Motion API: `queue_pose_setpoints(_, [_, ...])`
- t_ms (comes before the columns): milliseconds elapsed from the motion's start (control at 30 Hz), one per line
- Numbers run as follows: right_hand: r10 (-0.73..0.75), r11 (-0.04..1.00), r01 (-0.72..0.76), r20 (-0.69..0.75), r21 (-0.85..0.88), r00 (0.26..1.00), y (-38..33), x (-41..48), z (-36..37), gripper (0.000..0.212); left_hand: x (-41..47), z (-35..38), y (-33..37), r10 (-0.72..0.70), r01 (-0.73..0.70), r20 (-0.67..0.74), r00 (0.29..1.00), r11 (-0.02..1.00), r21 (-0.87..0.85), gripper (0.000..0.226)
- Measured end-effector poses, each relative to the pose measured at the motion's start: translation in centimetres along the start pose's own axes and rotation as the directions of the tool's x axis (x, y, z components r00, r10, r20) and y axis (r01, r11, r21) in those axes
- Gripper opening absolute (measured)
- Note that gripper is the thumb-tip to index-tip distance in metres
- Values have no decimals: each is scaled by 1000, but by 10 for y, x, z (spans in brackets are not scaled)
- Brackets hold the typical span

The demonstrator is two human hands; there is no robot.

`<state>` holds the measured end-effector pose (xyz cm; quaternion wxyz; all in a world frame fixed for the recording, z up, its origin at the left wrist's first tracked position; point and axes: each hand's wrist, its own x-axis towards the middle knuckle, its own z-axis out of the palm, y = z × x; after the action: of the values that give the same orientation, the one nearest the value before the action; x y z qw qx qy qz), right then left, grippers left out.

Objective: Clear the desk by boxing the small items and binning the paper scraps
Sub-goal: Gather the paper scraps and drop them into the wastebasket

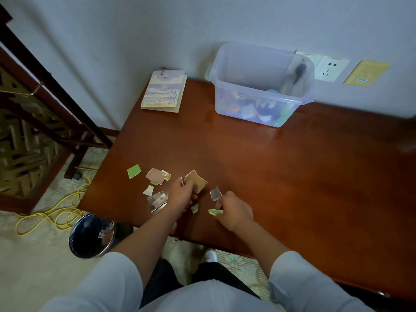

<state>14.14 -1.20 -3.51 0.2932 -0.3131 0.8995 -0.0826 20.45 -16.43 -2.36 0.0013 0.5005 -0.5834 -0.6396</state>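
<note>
Torn paper scraps lie near the front left of the brown desk [292,165]: a green scrap [134,171], a pink scrap [155,175] and several grey-white pieces [157,199]. My left hand [181,194] holds a bundle of scraps, a tan piece [197,180] sticking up from it. My right hand [234,210] pinches a grey scrap [215,193], with a green scrap [215,212] just beside its fingers. The clear plastic box [261,64] at the back of the desk holds several small colourful items.
A spiral notebook [164,91] lies at the back left of the desk. On the floor, left of the desk, stands a round bin [90,237] lined with a dark bag, with a yellow cable [56,212] beside it. A green scrap [230,257] lies on the floor by my shoe.
</note>
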Motion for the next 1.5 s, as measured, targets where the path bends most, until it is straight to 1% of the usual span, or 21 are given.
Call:
queue_pose_setpoints(200, [26,999,-25,17,-20,1000,-5,5,1,16,-3,-2,-1,-42,38,-36,998,994,-101,5])
queue_pose_setpoints(367, [-51,998,52,46,-32,998,-5,0,-2,12,-5,-2,3,-99,106,40,994,944,-312,17])
queue_pose_setpoints(433, [-56,997,53,66,50,996,-2,0,-1,12,-2,-4,1,-133,139,40,990,948,-287,22])
queue_pose_setpoints(467, [-30,985,18,68,169,997,-1,2,0,13,-1,-5,-1,-148,153,37,988,957,-245,24])
queue_pose_setpoints(500, [19,938,-42,68,345,997,-1,2,0,14,1,-5,-4,-160,162,28,987,969,-187,27])
queue_pose_setpoints(533, [83,831,-111,76,545,994,-3,3,-2,13,2,-5,-6,-161,163,19,987,980,-119,28])
queue_pose_setpoints(600, [185,534,-232,156,813,970,-9,3,-10,10,1,-3,-12,-132,132,0,991,991,9,29])
queue_pose_setpoints(633, [203,417,-279,210,865,956,-12,3,-16,10,-2,-3,-13,-107,106,2,994,992,64,28])
queue_pose_setpoints(667, [209,335,-315,256,888,944,-15,3,-21,13,-4,-3,-15,-73,71,12,997,991,114,28])
queue_pose_setpoints(733, [220,267,-340,287,902,932,-15,7,-23,16,-7,-5,-21,52,-66,58,997,962,266,24])
queue_pose_setpoints(767, [241,276,-337,274,900,931,-15,10,-21,14,-7,-7,-25,121,-147,91,988,906,397,21])
queue_pose_setpoints(800, [273,312,-321,239,894,932,-14,13,-18,9,-6,-9,-30,176,-215,123,977,813,542,18])
queue_pose_setpoints(867, [311,508,-260,107,821,944,-12,19,-12,6,-6,-13,-39,230,-278,172,958,594,755,29])
queue_pose_setpoints(900, [308,624,-234,41,745,950,-12,20,-11,11,-6,-14,-42,245,-287,180,953,530,798,36])
queue_pose_setpoints(967, [280,807,-203,-57,555,958,-10,21,-8,23,-8,-14,-44,276,-291,175,945,468,835,44])
queue_pose_setpoints(1067, [230,909,-169,-121,381,966,-10,23,-7,33,-9,-13,-42,297,-293,183,937,386,874,42])
queue_pose_setpoints(1133, [207,941,-160,-130,300,970,-10,24,-6,33,-10,-12,-41,295,-296,192,936,365,883,41])
queue_pose_setpoints(1233, [203,938,-158,-118,309,972,-9,29,-6,19,-11,-12,-39,300,-301,196,934,360,883,40])
queue_pose_setpoints(1333, [212,935,-177,-86,307,973,-10,33,-8,15,-13,-13,-38,308,-326,206,929,411,852,36])
queue_pose_setpoints(1400, [209,943,-175,-96,282,973,-10,35,-9,14,-15,-14,-38,302,-325,184,935,527,785,28])
queue_pose_setpoints(1500, [158,965,-118,-159,236,975,-12,32,-8,11,-16,-15,-35,243,-233,59,968,794,562,11])
